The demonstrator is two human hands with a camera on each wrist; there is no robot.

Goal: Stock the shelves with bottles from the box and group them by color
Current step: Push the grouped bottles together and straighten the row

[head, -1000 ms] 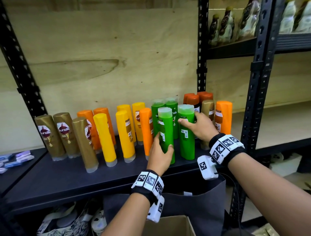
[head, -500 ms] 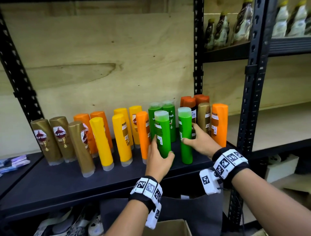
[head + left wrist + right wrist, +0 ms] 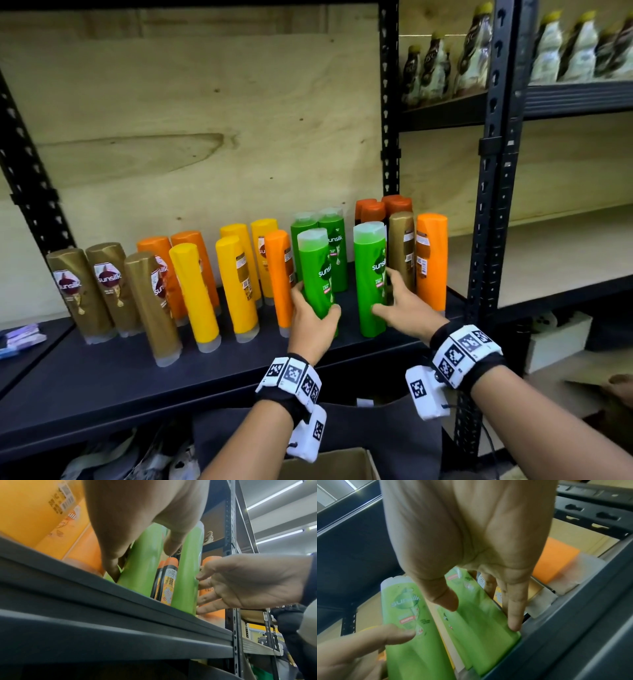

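Observation:
Two green Sunsilk bottles stand upright near the front of the black shelf (image 3: 102, 370), logos facing me. My left hand (image 3: 313, 308) grips the lower part of the left green bottle (image 3: 317, 270), thumb on its right side, fingers on its left. My right hand (image 3: 387, 294) holds the right green bottle (image 3: 368, 274) low down, thumb across the front and nearly straight fingers along its right side. The left wrist view shows both bottles (image 3: 142, 568) (image 3: 187, 574) standing on the shelf edge. Two more green bottles (image 3: 337, 246) stand behind. A cardboard box (image 3: 329, 466) sits below.
Gold (image 3: 82, 291), orange (image 3: 279, 277) and yellow bottles (image 3: 195, 294) fill the shelf to the left. A gold bottle (image 3: 402, 253) and an orange bottle (image 3: 431, 260) stand right of my right hand, against the black upright post (image 3: 486, 240). Dark orange-capped bottles (image 3: 373, 212) are at the back.
Both green bottles have been turned: barcode sides faced me before, logos face me now. My right hand slid down its bottle and its fingers straightened.

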